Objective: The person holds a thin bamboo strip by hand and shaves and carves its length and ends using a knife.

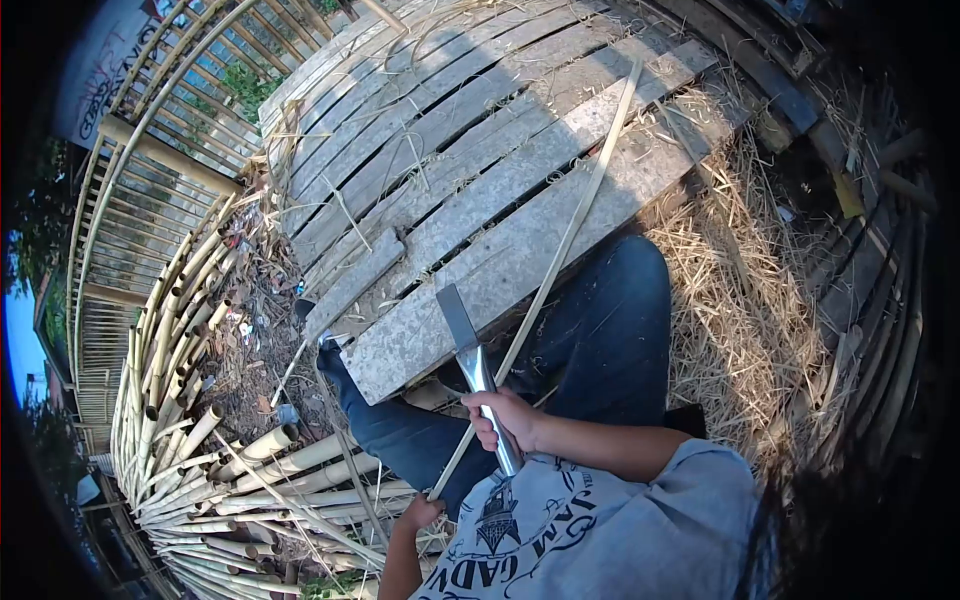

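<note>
My right hand is wrapped round the shiny metal handle of a knife. Its dark, flat blade points up and away from me, over the near edge of the wooden platform. My left hand, low and close to my body, is closed on the lower end of a long, thin bamboo strip. From there the strip runs up past the knife handle and across my leg to the far boards. Whether the knife touches the strip, I cannot tell.
The slatted wooden platform carries thin shavings and a short loose board. Cut bamboo poles are stacked at left below a bamboo fence. A heap of shavings lies right of my legs.
</note>
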Demonstrator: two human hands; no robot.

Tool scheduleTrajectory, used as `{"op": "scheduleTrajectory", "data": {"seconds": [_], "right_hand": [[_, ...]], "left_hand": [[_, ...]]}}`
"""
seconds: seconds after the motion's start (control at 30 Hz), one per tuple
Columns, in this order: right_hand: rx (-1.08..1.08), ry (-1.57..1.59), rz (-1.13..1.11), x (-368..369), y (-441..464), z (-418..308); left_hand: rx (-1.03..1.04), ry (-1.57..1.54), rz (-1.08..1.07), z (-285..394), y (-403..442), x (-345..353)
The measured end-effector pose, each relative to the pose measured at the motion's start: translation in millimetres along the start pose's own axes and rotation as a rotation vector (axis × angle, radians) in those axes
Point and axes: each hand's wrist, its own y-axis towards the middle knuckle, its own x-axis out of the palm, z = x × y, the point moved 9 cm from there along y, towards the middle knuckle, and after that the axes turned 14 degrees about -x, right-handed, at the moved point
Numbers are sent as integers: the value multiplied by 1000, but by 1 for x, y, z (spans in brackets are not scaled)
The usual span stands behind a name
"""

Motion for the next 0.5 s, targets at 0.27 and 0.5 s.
{"op": "scheduleTrajectory", "data": {"seconds": [0.27,0.5], "right_hand": [[-211,109,75,-14,-3,-56],[-513,210,69,-70,-22,-150]], "left_hand": [[-78,137,-123,-16,9,7],[52,48,38,-18,20,0]]}}
